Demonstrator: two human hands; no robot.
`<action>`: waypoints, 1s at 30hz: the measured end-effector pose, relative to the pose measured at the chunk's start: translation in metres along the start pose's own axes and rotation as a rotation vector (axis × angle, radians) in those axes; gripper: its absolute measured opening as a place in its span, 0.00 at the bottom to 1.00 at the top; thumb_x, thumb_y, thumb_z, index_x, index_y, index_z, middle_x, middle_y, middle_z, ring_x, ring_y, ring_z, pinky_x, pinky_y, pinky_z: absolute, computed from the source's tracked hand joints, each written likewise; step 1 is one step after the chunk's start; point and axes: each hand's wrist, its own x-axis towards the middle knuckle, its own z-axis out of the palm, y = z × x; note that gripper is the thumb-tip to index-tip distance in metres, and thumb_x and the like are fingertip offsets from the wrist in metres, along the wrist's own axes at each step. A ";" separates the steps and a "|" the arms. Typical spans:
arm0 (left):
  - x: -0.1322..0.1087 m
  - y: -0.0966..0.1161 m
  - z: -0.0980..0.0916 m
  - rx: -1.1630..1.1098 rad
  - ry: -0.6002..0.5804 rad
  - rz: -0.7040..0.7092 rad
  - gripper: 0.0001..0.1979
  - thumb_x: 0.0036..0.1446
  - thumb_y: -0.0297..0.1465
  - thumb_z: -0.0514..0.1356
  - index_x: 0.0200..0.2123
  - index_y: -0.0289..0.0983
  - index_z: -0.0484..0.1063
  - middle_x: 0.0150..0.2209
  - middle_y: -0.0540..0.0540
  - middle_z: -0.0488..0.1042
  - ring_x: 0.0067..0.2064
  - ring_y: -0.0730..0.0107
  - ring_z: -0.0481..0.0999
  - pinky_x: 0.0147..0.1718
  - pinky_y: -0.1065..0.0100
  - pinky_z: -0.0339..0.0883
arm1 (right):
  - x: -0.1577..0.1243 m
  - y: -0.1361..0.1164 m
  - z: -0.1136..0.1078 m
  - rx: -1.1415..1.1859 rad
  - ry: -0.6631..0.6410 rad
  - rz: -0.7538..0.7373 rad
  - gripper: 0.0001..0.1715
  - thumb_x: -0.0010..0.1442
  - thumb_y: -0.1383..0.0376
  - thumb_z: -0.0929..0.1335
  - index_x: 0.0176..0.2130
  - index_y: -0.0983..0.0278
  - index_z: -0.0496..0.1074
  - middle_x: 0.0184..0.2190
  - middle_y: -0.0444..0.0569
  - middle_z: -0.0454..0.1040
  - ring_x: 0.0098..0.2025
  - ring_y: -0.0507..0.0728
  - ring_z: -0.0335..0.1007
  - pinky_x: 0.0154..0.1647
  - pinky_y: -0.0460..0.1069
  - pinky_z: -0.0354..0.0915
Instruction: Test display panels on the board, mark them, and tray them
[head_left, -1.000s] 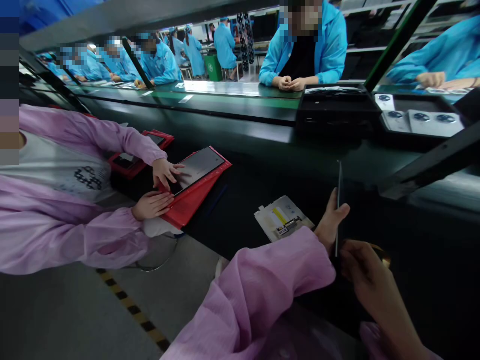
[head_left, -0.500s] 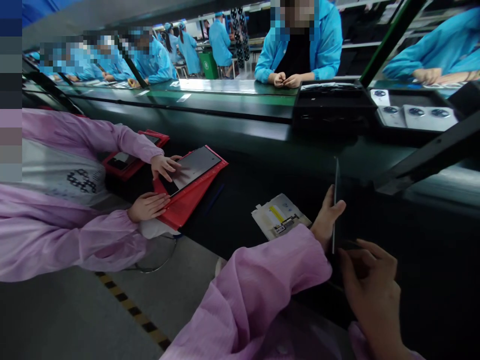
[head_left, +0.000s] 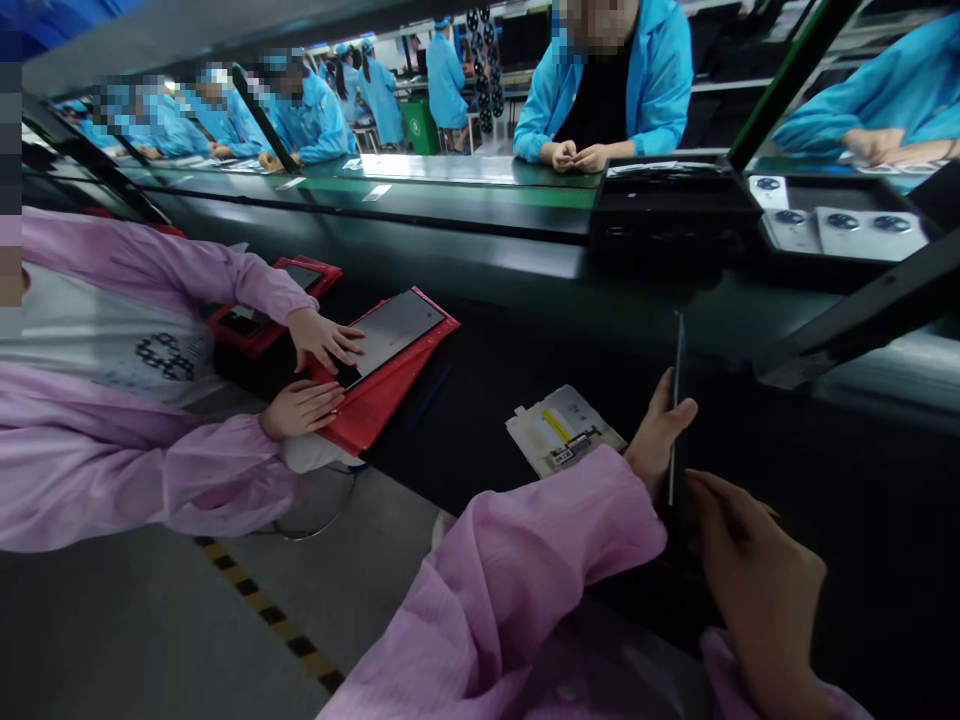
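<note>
My left hand grips a thin dark panel that stands upright on its edge above the black bench, thumb against its near side. My right hand is at the panel's lower end, fingers curled toward it and touching its bottom edge. Whether the right hand grips the panel I cannot tell. A white component with a yellow strip lies flat on the bench just left of my left hand.
A co-worker in a pink coat at the left presses a dark panel on a red tray. A dark conveyor runs across the back. Black trays hold white covers at upper right. Workers in blue sit beyond.
My right hand has shifted slightly at the panel's bottom, fingers spread half a second ago and now drawn in. The panel stays upright in my left hand.
</note>
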 end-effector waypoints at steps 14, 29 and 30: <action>-0.001 0.004 -0.001 0.120 -0.017 -0.015 0.32 0.63 0.33 0.47 0.69 0.36 0.41 0.64 0.52 0.51 0.66 0.69 0.50 0.65 0.73 0.43 | 0.004 -0.002 0.005 -0.018 0.073 0.021 0.27 0.53 0.45 0.56 0.49 0.45 0.66 0.41 0.31 0.70 0.26 0.23 0.53 0.30 0.24 0.46; 0.001 0.010 0.003 -0.033 0.090 -0.074 0.31 0.62 0.23 0.50 0.67 0.33 0.47 0.58 0.35 0.63 0.50 0.72 0.73 0.48 0.74 0.66 | 0.008 0.011 -0.013 0.137 0.046 0.149 0.34 0.50 0.43 0.58 0.55 0.43 0.55 0.33 0.36 0.71 0.25 0.33 0.65 0.23 0.26 0.55; 0.001 0.011 0.002 -0.018 0.108 -0.097 0.30 0.62 0.23 0.50 0.67 0.34 0.48 0.58 0.36 0.63 0.49 0.74 0.73 0.45 0.76 0.66 | 0.009 0.012 -0.012 0.138 0.045 0.153 0.35 0.49 0.43 0.58 0.57 0.42 0.51 0.33 0.37 0.71 0.24 0.34 0.65 0.23 0.25 0.54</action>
